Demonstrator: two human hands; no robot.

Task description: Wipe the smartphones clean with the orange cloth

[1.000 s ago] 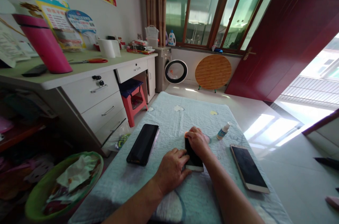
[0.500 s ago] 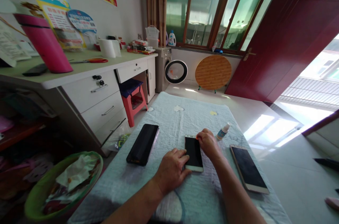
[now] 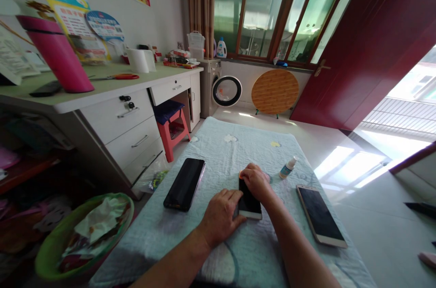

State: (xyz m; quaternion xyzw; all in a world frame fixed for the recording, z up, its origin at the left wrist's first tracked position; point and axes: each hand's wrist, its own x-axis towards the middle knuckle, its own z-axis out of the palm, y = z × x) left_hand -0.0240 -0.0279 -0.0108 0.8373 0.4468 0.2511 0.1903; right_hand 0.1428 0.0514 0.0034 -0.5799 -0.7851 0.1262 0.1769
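Note:
A white-framed smartphone (image 3: 250,204) with a dark screen lies face up on the cloth-covered table. My left hand (image 3: 221,215) grips its left side and lower corner, fingertips on the edge and thumb near the bottom. Over the phone's upper part, my right hand (image 3: 255,181) is closed, its fingers pinching a small orange thing (image 3: 240,174) at the top left corner; most of it is hidden. To the left lies a black smartphone (image 3: 185,184). A small spray bottle (image 3: 288,168) stands right of my right hand, and a gold-framed smartphone (image 3: 321,215) lies further right.
A pale blue quilted cloth (image 3: 238,147) covers the table. A green bin (image 3: 44,251) with crumpled paper is at the lower left. Beyond are a desk (image 3: 136,92), a red stool (image 3: 172,131) and a washing machine with its door (image 3: 227,91) open.
My right hand has moved left across the top of the white-framed phone, carrying the orange thing from the right corner to the left one. My left hand stays at the phone's side.

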